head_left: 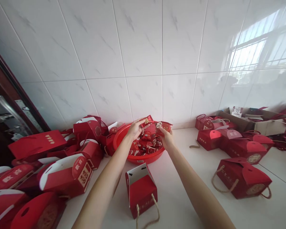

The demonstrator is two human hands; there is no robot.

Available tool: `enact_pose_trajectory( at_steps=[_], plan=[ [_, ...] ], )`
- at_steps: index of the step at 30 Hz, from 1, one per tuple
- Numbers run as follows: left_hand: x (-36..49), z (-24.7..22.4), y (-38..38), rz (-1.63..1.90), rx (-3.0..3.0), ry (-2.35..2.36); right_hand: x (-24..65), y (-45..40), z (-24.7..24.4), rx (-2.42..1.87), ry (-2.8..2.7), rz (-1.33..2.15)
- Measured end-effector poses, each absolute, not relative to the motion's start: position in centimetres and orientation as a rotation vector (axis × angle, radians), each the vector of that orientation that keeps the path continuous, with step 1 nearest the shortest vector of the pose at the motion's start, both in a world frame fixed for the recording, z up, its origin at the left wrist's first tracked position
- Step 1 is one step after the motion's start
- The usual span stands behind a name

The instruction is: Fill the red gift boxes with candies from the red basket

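Observation:
Over a red plastic basin (145,159) both my hands are raised with small packets in them. My left hand (135,128) pinches a red printed packet (149,120) between thumb and fingers. On the other side, my right hand (166,136) has its fingers closed on a red packet with gold print (165,125). Beneath them the basin holds many similar red packets (146,145). Between my forearms stands a red gift box (143,194) with its top open, white inside, its twisted rope handle (154,206) hanging at the front.
Many red gift boxes (64,175) crowd the left side, several with open tops. More closed boxes (245,178) stand at the right, near a cardboard carton (274,125). A loose piece of rope (194,145) lies on the white surface. A tiled wall (145,57) rises behind.

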State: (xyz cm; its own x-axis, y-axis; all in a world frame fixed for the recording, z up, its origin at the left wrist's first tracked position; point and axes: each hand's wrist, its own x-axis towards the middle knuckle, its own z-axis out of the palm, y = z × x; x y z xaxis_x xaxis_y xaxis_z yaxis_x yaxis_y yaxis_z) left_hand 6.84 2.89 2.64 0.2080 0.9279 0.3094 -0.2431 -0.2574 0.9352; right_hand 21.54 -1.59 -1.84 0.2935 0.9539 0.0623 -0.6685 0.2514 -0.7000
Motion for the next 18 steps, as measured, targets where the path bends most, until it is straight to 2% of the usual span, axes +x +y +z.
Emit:
enact_pose_trajectory(
  at_steps=[11,18],
  plan=[
    [6.4,1.1,-1.9,1.412,1.537,0.943,21.7,-3.4,-0.6,-0.559,-0.838,1.346],
    [4.1,2.3,-5.8,1.424,1.565,0.931,20.7,-6.0,1.1,-0.549,-1.182,1.388]
  ],
)
